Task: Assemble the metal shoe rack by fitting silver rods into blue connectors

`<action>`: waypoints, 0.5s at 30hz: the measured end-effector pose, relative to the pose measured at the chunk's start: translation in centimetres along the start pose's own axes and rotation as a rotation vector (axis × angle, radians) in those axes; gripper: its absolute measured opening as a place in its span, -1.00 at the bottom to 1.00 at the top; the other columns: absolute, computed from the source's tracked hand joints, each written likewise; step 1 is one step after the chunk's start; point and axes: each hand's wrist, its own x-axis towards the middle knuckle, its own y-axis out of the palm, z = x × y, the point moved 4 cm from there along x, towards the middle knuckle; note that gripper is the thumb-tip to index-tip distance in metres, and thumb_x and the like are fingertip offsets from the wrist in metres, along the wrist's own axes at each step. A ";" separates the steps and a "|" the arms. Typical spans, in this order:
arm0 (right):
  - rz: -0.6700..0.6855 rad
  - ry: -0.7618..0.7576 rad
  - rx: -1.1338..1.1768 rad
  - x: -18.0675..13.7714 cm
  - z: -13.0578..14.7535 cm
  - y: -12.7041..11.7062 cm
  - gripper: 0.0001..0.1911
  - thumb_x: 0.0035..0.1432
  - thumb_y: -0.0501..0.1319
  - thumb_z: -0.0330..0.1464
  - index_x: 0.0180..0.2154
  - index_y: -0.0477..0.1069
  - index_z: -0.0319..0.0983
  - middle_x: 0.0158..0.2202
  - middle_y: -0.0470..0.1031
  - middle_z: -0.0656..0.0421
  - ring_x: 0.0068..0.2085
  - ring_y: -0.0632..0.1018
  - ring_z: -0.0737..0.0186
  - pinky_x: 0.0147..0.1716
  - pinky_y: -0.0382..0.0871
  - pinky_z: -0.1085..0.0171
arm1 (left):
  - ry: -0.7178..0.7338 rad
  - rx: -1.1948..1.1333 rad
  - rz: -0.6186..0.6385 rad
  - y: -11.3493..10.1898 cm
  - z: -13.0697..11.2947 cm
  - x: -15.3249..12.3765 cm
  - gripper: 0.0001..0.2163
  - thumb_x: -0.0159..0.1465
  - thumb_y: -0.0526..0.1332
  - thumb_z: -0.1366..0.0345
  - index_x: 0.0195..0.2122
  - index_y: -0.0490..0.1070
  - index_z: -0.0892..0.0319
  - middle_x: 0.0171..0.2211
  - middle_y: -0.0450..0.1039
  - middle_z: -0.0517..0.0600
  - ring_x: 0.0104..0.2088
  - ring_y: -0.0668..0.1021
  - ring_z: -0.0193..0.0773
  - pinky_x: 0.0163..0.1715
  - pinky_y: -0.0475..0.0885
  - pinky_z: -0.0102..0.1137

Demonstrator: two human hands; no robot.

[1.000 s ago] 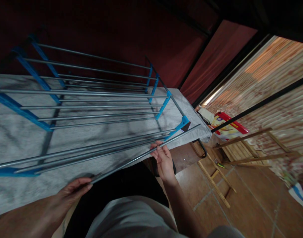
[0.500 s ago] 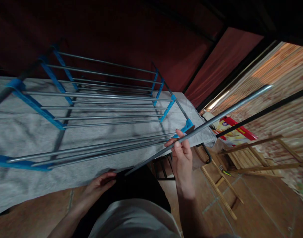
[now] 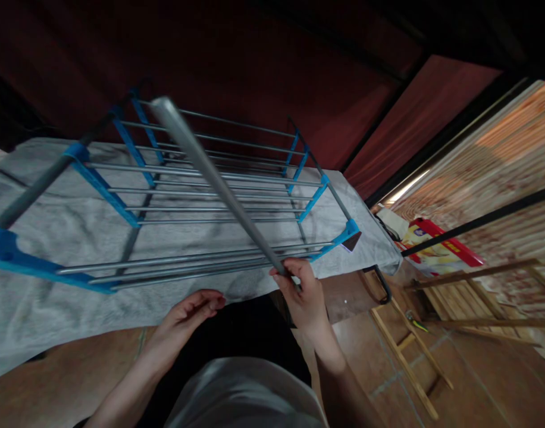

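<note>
A rack of grey metal rods and blue plastic brackets [image 3: 103,189] lies on its side on a grey cloth [image 3: 44,309]. My right hand [image 3: 301,294] is closed on the lower end of a loose grey metal rod [image 3: 219,181], which rises up and to the left towards the camera. My left hand [image 3: 190,315] hovers open just below the cloth's near edge, holding nothing, its fingers slightly curled.
Red-brown walls stand behind the rack. At right are a wooden frame [image 3: 415,362] on the tiled floor, a red and yellow package [image 3: 437,249] and a black bar [image 3: 478,223] before a slatted screen.
My right hand swung the loose rod from pointing right to pointing up and left, and now grips its end. My left hand let go of the rod and stays open.
</note>
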 end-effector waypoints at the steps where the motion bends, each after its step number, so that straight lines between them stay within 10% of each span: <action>1: 0.032 0.014 -0.030 -0.1 -0.7 0.7 -0.82 0.28 0.23 -0.27 -0.08 0.41 -0.11 -0.19 0.59 0.19 -0.16 0.59 0.24 -0.16 0.45 0.26 | 0.010 -0.021 0.001 0.2 -0.4 -0.2 -0.56 0.13 0.36 -0.08 -0.10 0.53 0.12 -0.14 0.59 0.09 -0.02 0.58 -0.01 0.02 0.43 -0.26; 15: 0.406 -0.180 -0.402 -2.2 -2.5 8.1 -0.74 0.38 0.09 -0.30 0.03 0.45 -0.09 -0.17 0.56 0.13 -0.15 0.55 0.17 -0.11 0.44 0.19 | 0.099 -0.432 -0.107 -0.2 -0.9 -1.4 -0.72 -0.01 0.52 0.19 -0.29 0.58 0.12 0.01 0.54 0.05 -0.19 0.60 -0.17 -0.19 0.52 -0.37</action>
